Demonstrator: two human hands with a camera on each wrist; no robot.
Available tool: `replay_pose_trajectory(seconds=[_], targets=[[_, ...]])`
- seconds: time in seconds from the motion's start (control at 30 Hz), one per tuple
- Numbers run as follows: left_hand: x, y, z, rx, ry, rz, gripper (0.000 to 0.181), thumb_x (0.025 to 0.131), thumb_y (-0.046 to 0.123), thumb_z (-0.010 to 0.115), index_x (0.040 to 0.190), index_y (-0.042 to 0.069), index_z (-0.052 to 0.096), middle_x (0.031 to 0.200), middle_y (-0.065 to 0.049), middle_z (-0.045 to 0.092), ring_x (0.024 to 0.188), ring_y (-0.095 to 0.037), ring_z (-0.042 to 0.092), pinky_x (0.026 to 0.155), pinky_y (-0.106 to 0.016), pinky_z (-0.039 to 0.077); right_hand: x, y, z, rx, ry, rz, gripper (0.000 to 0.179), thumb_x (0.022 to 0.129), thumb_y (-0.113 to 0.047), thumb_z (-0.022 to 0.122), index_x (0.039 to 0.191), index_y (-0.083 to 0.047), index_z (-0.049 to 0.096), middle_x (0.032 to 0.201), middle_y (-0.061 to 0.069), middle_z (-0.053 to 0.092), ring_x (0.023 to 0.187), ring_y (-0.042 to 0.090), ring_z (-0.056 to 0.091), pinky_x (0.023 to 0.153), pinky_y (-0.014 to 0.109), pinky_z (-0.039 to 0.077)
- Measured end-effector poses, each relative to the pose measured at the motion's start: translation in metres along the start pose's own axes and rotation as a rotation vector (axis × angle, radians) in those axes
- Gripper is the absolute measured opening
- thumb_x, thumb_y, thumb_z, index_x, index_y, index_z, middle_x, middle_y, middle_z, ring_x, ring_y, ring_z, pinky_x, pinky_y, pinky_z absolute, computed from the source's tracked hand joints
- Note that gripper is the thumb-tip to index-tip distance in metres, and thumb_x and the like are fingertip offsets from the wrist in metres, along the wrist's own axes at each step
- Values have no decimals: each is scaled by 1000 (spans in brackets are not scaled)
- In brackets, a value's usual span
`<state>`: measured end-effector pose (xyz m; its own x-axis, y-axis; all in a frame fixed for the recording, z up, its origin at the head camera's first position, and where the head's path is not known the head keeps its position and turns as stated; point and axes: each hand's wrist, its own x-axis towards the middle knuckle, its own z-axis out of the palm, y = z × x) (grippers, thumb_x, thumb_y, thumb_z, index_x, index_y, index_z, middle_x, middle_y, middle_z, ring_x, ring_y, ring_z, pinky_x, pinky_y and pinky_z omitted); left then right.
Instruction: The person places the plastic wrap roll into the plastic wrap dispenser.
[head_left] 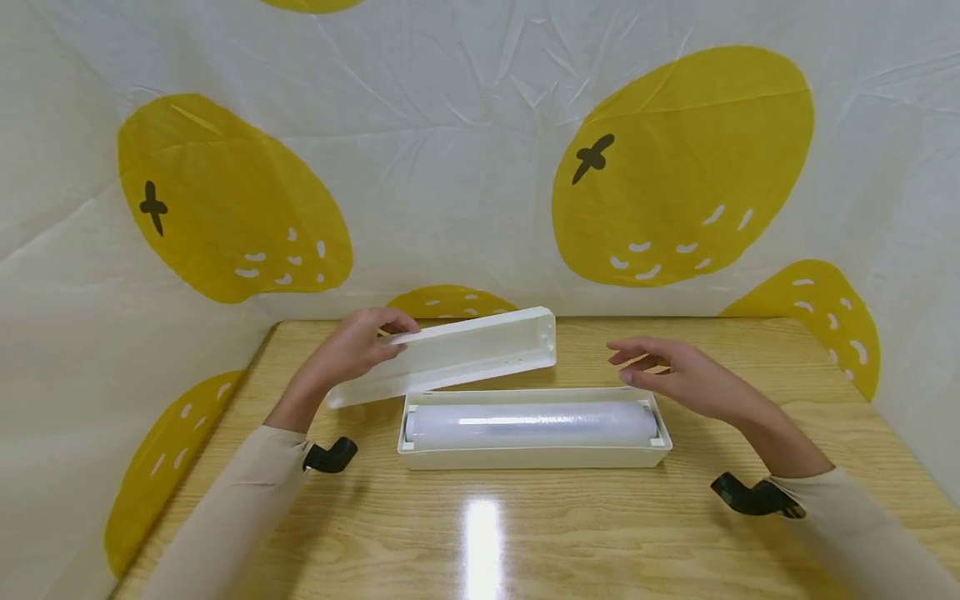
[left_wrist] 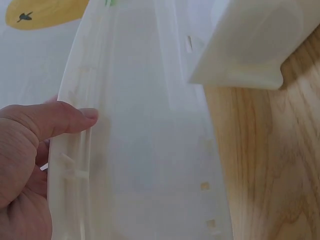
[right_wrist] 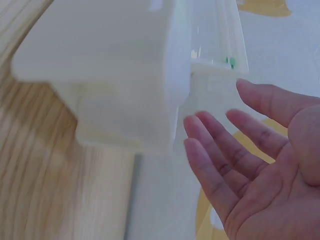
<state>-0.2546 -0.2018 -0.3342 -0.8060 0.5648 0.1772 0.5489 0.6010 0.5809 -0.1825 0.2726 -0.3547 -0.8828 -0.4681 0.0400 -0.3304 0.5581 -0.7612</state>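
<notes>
In the head view, a long white plastic box (head_left: 534,458) stands uncovered on the table, a roll of cling film (head_left: 532,423) lying lengthwise inside it. My left hand (head_left: 360,346) pinches the near-left long edge of a white lid (head_left: 487,348), tilted behind the box with its hollow inside facing me. The left wrist view has my thumb (left_wrist: 87,116) over that edge and the other fingers behind it. My right hand (head_left: 678,375) hovers off the box's right end, holding nothing. Its fingers are spread and slightly bent beside the box end (right_wrist: 120,110) in the right wrist view.
The wooden table (head_left: 585,533) runs back to a pale curtain (head_left: 450,200) printed with yellow fruit, which also hangs along the left side. Dark wrist-worn mounts (head_left: 757,497) stick out from both sleeves.
</notes>
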Motion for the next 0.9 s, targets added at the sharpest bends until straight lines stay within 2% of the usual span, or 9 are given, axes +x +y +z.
replay_pose_trajectory(seconds=[0.3,0.63,0.77,0.9], targets=[[9,10,7,-38,-11,22,24,93,-1,71,114,8,72,115,-6,71,111,-25,66,90,-41,58,21,-11,7,81,57,-38,55,101,-20,65,152,-9,45,141,17,58,125,42,59,90,26,56],[13,19,13,-61,1,80,25,91,-5,71,113,6,72,115,-8,71,110,-26,66,91,-41,58,38,-14,15,235,36,-29,60,101,-16,64,155,-6,40,157,17,41,132,42,53,90,28,57],[16,24,16,-54,0,112,26,90,-6,71,113,5,72,115,-9,72,111,-27,66,93,-42,57,44,-14,17,291,29,-8,63,101,-16,64,157,-7,36,157,17,39,124,40,57,90,34,58],[20,29,18,-39,3,135,28,89,-7,72,114,6,72,115,-7,72,112,-26,67,94,-41,56,47,-13,18,326,17,2,63,103,-16,62,158,-9,33,139,19,48,107,38,65,89,39,59]])
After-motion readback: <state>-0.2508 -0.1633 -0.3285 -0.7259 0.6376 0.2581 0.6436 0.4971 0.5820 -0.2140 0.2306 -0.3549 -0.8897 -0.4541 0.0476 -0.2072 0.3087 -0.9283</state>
